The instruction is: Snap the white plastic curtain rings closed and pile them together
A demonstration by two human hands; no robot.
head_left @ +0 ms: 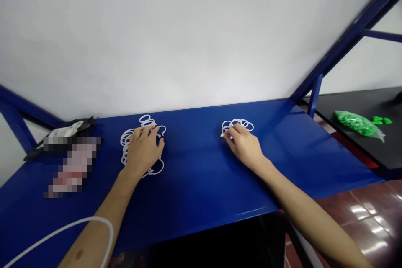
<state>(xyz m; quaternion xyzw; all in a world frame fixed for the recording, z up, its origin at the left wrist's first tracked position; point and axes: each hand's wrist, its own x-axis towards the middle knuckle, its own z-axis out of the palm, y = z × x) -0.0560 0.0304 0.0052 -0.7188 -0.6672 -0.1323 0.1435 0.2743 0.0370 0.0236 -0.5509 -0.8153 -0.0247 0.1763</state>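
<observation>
My left hand (143,150) lies palm down over a loose pile of white plastic rings (125,136), its fingers stretched out and thumb apart. The rings are thin, with small knobs at their ends, like shower curtain rings; part of the pile is hidden under the hand. To the right, a smaller group of white rings (247,122) lies near the back of the blue table (194,176). At its left side my right hand (245,144) is closed, thumb and fingertips pinching a white ring (222,135). Its fingers hide some rings.
A black plastic package (84,122) and a blurred-out pinkish item (73,167) lie on the left. Blue metal frame bars (315,92) rise at both ends. A bag of green pieces (356,123) rests on a black table (389,142) at right. A white cable (63,227) crosses my left forearm.
</observation>
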